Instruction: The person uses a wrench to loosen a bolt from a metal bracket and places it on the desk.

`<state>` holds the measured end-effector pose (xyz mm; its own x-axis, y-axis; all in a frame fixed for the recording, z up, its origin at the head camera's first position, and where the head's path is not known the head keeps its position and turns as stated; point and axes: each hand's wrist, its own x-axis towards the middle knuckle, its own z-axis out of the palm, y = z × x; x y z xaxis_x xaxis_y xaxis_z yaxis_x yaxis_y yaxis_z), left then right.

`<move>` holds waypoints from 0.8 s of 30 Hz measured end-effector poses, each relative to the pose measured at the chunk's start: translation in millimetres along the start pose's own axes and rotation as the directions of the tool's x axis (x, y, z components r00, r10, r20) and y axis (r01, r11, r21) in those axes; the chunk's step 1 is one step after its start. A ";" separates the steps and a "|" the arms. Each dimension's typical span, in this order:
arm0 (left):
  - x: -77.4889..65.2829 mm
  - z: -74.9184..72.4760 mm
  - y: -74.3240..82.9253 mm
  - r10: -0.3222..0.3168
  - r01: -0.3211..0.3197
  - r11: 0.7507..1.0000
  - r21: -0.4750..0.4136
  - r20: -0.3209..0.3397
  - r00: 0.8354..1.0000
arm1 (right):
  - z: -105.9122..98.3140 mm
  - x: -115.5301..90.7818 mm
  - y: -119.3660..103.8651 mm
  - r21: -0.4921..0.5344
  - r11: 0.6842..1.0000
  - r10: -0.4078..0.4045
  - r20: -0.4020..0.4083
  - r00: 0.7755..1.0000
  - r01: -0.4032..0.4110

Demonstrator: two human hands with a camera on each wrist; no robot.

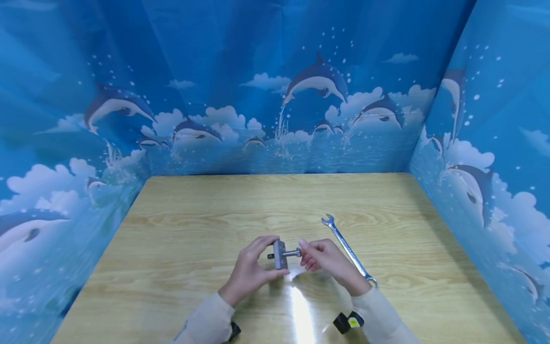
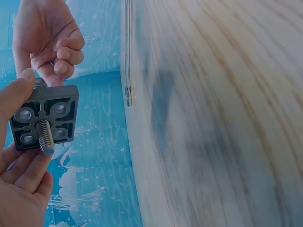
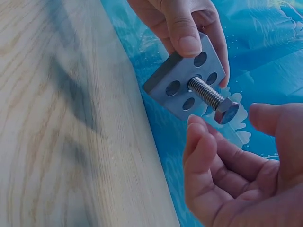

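My left hand (image 1: 253,267) grips a square grey metal plate (image 3: 177,87) by its opposite edges, thumb on one side and fingers on the other. A hex bolt (image 3: 208,94) runs through the middle of the plate, among several round holes. Its threaded end (image 2: 45,137) sticks out of the ribbed back in the left wrist view. Near the bolt head (image 3: 228,112) is my right hand (image 3: 236,175), thumb and bent fingers spread apart with a gap showing around the head. Both hands hold this work above the table in the head view.
A combination wrench (image 1: 350,251) lies slantwise on the wood-grain table (image 1: 193,205), just beyond the right hand and forearm. Blue dolphin-print sheets (image 1: 240,86) stand along the table's back and sides. Light glares off the tabletop near the front.
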<state>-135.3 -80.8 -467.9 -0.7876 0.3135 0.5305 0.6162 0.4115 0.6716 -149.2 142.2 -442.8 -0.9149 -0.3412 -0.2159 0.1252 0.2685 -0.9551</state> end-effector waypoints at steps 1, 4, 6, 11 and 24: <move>-0.2 0.2 0.2 -0.002 0.002 1.000 0.000 0.001 1.000 | -0.1 -0.2 -0.3 0.000 1.000 -0.001 0.004 1.000 0.001; -0.5 0.6 0.9 -0.005 0.005 1.000 -0.002 0.005 1.000 | -0.1 -0.6 -0.5 -0.005 1.000 -0.013 0.017 1.000 0.013; -0.4 0.9 1.2 -0.004 0.004 1.000 -0.006 0.003 1.000 | 0.0 -0.9 -0.7 -0.006 1.000 -0.025 0.024 0.999 0.025; -0.5 1.5 1.4 -0.018 0.018 1.000 -0.010 0.008 1.000 | -0.6 -3.1 -3.4 0.022 0.999 -0.040 0.028 0.999 0.040; 1.0 0.1 4.1 -0.041 0.041 0.999 -0.019 -0.002 0.999 | -1.9 -7.8 -5.3 -0.068 0.984 -0.167 -0.007 0.986 0.166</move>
<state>-133.5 -78.7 -464.6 -0.8122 0.2946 0.5036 0.5834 0.4079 0.7023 -143.5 145.1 -435.7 -0.9256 -0.3749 -0.0518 -0.0549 0.2685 -0.9617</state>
